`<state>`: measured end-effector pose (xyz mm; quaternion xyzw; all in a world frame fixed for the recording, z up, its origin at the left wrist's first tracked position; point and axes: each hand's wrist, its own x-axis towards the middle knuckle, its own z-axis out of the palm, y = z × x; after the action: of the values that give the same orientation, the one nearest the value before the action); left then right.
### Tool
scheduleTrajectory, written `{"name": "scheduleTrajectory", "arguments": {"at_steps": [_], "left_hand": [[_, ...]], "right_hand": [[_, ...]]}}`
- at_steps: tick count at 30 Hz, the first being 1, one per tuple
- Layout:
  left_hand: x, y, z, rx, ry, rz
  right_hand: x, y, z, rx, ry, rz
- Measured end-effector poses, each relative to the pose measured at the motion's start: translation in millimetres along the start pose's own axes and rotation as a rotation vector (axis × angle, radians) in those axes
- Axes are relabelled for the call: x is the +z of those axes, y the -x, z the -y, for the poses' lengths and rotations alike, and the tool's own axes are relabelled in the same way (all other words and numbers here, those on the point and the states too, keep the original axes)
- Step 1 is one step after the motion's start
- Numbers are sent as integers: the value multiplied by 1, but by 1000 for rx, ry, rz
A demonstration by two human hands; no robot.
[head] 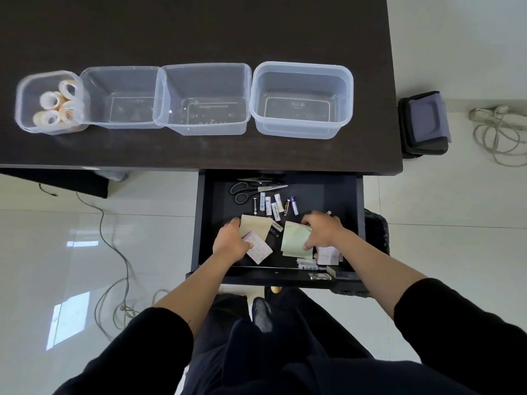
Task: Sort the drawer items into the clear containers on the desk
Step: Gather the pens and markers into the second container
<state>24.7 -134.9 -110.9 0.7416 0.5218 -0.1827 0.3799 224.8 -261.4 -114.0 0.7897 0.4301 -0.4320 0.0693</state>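
Both grips are down in the open drawer (pixel 204 223) under the front edge of the tabletop (pixel 199 29), forearms bare and reaching forward from black sleeves. Left hand (pixel 230 242) lies palm down with fingers curled round the near edge of a beige pad (pixel 256 225), its thumb on a pink dotted sheet (pixel 260 250) that overlaps the pad's lower corner. Right hand (pixel 322 230) arches over a green pad (pixel 295 240), fingers bent over the pad's far edge and thumb pressing on its right side, so it pinches the pad.

Behind the hands, batteries (pixel 271 205) lie loose in a rough row, and one more lies between the two pads. Scissors (pixel 251 191) lie at the back of the drawer, black handles to the left. A second pink sheet (pixel 328 255) and more batteries sit by the drawer's near right corner, partly hidden by the right wrist.

On the tabletop, four clear tubs stand side by side in a row. The left tub (pixel 22 109) holds tape rolls (pixel 58 105); the second tub (pixel 119 72), third tub (pixel 205 68) and right tub (pixel 302 67) hold nothing.

On the floor to the right lie a dark case (pixel 425 124) and a coiled cable (pixel 499 132).
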Motion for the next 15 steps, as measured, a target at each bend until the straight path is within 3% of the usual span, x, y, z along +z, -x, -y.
{"name": "scheduleTrajectory", "arguments": {"at_steps": [5, 9, 15], "left_hand": [[-8, 0, 12, -93, 14, -42], [-9, 1, 13, -114, -13, -65], [-9, 7, 6, -135, -85, -143]], "right_hand": [[-4, -1, 1, -8, -3, 40], [-11, 1, -8, 19, -225, 62], [-40, 2, -18, 81, -620, -192]]}}
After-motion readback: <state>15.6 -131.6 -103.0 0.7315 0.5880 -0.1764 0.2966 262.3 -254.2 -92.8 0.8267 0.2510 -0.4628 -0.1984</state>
